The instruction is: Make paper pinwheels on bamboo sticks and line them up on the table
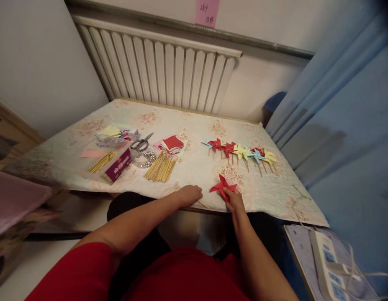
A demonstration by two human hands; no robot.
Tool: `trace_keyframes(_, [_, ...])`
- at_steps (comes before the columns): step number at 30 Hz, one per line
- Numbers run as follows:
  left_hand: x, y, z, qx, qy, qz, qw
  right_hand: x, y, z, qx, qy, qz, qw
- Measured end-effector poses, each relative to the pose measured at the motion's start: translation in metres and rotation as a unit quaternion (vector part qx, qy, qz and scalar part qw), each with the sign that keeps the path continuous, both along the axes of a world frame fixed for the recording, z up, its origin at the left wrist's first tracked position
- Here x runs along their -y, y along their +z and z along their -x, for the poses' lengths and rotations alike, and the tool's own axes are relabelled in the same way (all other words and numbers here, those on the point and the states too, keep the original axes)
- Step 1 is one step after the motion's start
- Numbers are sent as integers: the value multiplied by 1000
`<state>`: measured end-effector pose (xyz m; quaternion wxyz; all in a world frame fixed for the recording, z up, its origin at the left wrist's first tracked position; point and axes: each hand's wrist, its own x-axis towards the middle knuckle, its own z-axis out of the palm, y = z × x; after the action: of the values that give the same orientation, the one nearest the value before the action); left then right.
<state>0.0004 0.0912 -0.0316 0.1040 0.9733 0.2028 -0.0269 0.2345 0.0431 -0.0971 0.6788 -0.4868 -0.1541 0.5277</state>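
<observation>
My right hand [234, 201] is closed on a red paper pinwheel [223, 186] at the near edge of the table [194, 125], thumb and fingers pinching its lower side. My left hand [189, 195] rests curled on the table edge to its left, knuckles up. A thin wooden stick [204, 204] lies on the cloth just beside that hand; whether the fingers grip anything is hidden. A row of finished pinwheels [240, 151] in red, yellow and blue lies further back on the right.
A bundle of wooden sticks [160, 167] lies mid-table, with a stack of coloured paper squares [171, 144], scissors [142, 143] on a clear tub, and a purple box [118, 164] holding more sticks. A radiator [159, 71] stands behind. A power strip [327, 261] lies at lower right.
</observation>
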Motion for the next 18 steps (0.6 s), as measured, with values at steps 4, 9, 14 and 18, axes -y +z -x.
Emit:
trace_keyframes(4, [27, 2, 6, 151, 128, 157, 967, 0, -3, -1, -4, 1, -1, 1000])
trace_keyframes(9, [44, 16, 14, 362, 301, 513, 718, 0, -1, -1, 8, 9, -4, 1000])
trace_keyframes(14, [55, 35, 16, 524, 296, 584, 545, 2, 2, 0, 16, 12, -1, 1000])
trace_keyframes(18, [62, 52, 17, 542, 338, 573, 513, 3, 3, 0, 14, 8, -3, 1000])
